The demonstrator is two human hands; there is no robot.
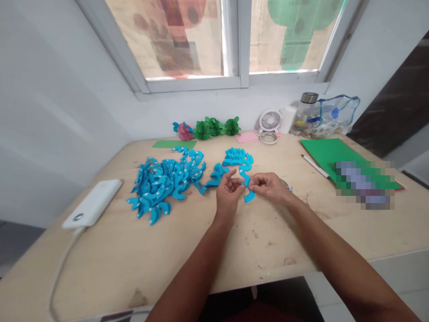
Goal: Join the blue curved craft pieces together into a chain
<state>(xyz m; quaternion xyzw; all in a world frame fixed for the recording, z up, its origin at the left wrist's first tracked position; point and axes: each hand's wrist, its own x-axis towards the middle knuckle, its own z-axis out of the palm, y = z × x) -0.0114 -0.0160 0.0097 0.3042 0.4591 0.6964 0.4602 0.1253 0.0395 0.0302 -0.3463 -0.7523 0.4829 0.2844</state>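
Between my two hands is a curved blue paper piece, its lower end hanging free below my fingers. My left hand pinches it from the left with thumb and fingertips. From the right, my right hand pinches the same strip. Just beyond lies a row of folded blue paper curves, which seems to run down to the held strip. A small blue paper bunch sits left of my left hand. Farther left spreads a large heap of blue curved paper pieces with white dots.
A white power bank with a cable lies at the left. Green paper figures, a small fan, a tape roll and a bottle line the back. Green sheets and a pen lie right.
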